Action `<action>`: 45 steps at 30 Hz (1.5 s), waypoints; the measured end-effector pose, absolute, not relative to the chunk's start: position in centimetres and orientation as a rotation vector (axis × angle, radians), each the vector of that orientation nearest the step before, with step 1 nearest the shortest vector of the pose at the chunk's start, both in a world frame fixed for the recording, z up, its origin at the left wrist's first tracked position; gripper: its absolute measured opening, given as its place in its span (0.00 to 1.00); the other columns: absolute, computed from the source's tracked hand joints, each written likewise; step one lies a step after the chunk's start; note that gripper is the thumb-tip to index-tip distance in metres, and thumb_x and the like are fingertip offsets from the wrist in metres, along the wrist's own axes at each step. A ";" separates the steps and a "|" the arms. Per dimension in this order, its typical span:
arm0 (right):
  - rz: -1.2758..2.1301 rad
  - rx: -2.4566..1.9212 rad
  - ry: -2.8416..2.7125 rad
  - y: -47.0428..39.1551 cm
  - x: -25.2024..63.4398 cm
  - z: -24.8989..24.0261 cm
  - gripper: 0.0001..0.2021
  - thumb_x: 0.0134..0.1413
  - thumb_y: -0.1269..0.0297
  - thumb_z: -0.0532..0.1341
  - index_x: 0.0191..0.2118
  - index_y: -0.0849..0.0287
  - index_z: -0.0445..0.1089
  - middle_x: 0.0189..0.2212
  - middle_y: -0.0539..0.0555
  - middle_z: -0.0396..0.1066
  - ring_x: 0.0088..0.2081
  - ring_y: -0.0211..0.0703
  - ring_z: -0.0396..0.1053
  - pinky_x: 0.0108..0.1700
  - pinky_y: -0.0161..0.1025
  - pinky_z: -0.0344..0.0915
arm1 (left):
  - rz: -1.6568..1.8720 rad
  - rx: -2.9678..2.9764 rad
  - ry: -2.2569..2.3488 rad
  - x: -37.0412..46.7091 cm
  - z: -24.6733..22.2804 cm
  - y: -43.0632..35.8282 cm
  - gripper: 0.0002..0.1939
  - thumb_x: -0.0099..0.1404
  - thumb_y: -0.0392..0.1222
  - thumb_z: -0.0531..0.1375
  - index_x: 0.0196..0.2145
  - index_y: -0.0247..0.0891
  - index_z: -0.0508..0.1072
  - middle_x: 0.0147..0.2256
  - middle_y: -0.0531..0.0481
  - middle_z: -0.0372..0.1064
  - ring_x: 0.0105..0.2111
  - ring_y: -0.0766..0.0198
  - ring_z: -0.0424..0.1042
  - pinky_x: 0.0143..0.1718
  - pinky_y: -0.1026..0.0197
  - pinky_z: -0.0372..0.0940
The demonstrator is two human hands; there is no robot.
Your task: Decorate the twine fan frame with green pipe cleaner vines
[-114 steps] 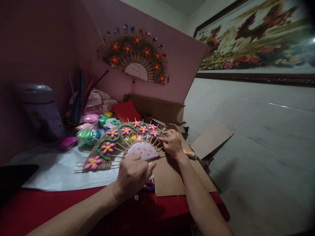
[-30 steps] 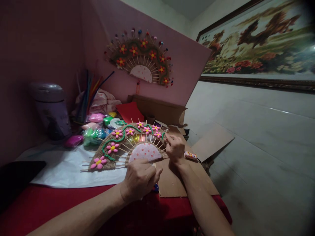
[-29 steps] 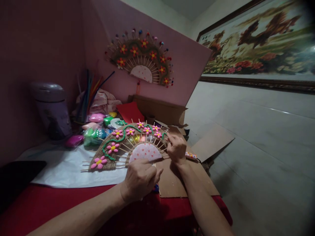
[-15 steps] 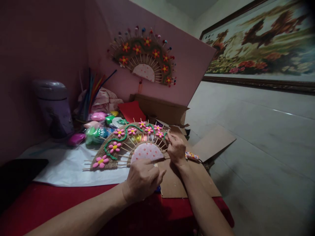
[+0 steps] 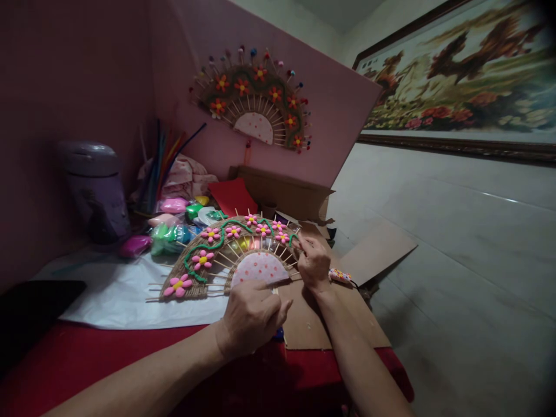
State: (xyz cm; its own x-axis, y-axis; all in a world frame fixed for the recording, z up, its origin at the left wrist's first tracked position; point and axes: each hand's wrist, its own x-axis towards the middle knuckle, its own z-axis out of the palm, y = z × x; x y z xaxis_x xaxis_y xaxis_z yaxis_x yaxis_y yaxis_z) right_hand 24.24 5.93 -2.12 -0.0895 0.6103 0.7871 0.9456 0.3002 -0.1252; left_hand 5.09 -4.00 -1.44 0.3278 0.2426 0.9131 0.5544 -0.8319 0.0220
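A half-round fan (image 5: 180,263) of thin sticks woven with brown cord lies in front of me. Pink flowers with yellow centres (image 5: 202,260) and a wavy green strand (image 5: 222,237) decorate its band, and a white dotted half-circle (image 5: 260,270) fills its middle. At the fan's right end, my right hand (image 5: 314,262) is closed, its fingertips against the band where the green strand ends; what they pinch is hidden. My left hand (image 5: 252,315) is curled closed just below the half-circle, overlapping its lower edge, and its grip is hidden.
Bagged coloured clay (image 5: 167,238) and a purple canister (image 5: 98,197) stand left, on or near white sheeting (image 5: 125,307). Brown cardboard (image 5: 313,324) covers the red table's right side. A flower-patterned tool (image 5: 339,275) lies beyond my right hand. Another fan (image 5: 241,87) hangs behind on a pink panel.
My right hand has shifted very slightly to the right and its fingers have moved a little at the fan's edge. The left hand and the fan stay in place.
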 end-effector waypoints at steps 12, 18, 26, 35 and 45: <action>-0.438 -1.279 -1.530 6.0 24.8 -1.9 0.24 0.50 0.77 0.50 0.52 0.59 0.69 0.36 0.57 0.74 0.40 0.44 0.70 0.44 0.41 0.66 | -1.610 -2.337 -0.858 4.6 -0.8 -4.0 0.19 0.65 0.36 0.53 0.16 0.37 0.60 0.15 0.56 0.56 0.17 0.70 0.55 0.22 0.63 0.49; -0.160 -0.972 -1.737 4.0 23.0 -0.4 0.13 0.57 0.66 0.55 0.45 0.57 0.73 0.38 0.57 0.75 0.42 0.45 0.70 0.46 0.44 0.66 | -2.032 -2.487 -1.165 3.9 -0.2 -3.0 0.14 0.67 0.38 0.51 0.24 0.36 0.65 0.20 0.55 0.60 0.21 0.71 0.60 0.23 0.66 0.56; 0.852 -0.607 -1.954 0.5 18.5 0.3 0.15 0.59 0.53 0.55 0.36 0.57 0.74 0.31 0.53 0.71 0.36 0.42 0.69 0.40 0.39 0.66 | -2.246 -2.380 -0.906 4.2 -0.5 -2.5 0.11 0.66 0.31 0.50 0.44 0.37 0.68 0.25 0.55 0.66 0.23 0.72 0.65 0.25 0.69 0.62; 1.573 -0.481 -1.918 0.2 16.8 -1.5 0.22 0.40 0.42 0.65 0.25 0.59 0.65 0.19 0.45 0.57 0.22 0.31 0.54 0.24 0.31 0.56 | -2.036 -2.284 -0.627 3.7 0.3 -4.3 0.11 0.64 0.26 0.50 0.38 0.36 0.68 0.27 0.53 0.66 0.27 0.70 0.65 0.30 0.67 0.62; 1.127 -0.622 -1.814 -0.6 18.6 1.3 0.22 0.55 0.49 0.57 0.19 0.61 0.62 0.17 0.46 0.53 0.20 0.31 0.49 0.23 0.33 0.47 | -1.908 -2.258 -0.949 3.7 -0.5 -2.7 0.08 0.66 0.30 0.50 0.33 0.37 0.66 0.28 0.52 0.65 0.29 0.69 0.66 0.30 0.66 0.63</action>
